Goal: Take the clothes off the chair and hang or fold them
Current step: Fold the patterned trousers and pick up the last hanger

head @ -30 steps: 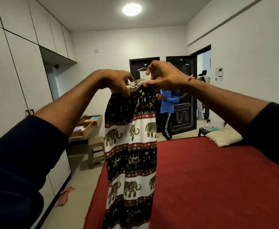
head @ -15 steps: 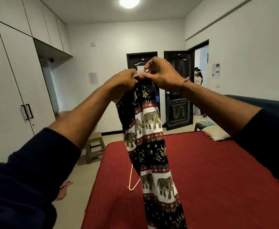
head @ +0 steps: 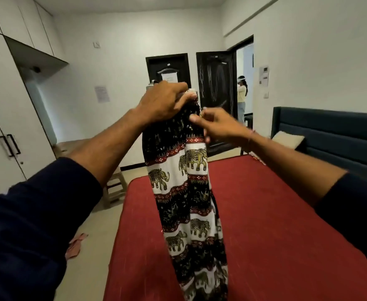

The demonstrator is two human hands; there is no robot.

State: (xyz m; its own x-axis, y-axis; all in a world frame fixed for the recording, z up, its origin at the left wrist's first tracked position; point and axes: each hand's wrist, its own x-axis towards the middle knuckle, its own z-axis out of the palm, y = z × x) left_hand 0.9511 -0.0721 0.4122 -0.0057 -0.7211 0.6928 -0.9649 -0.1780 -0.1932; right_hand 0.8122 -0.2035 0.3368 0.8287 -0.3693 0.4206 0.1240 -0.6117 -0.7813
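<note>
A black, white and red garment with an elephant print hangs lengthwise in front of me, over the red bed. My left hand grips its gathered top edge from above, fingers curled round the white waistband. My right hand is just below and to the right, pinching the fabric's right edge between thumb and fingers. The garment's lower end drops out of view at the bottom. The chair is not in view.
A white wardrobe lines the left wall, with a small beige stool and a pinkish cloth on the floor beside the bed. A dark headboard and cream pillow are at right. A person stands in the far doorway.
My view has turned right. My right hand has slid down from the waistband to the fabric's right edge, while my left hand keeps the top. The garment hangs more bunched.
</note>
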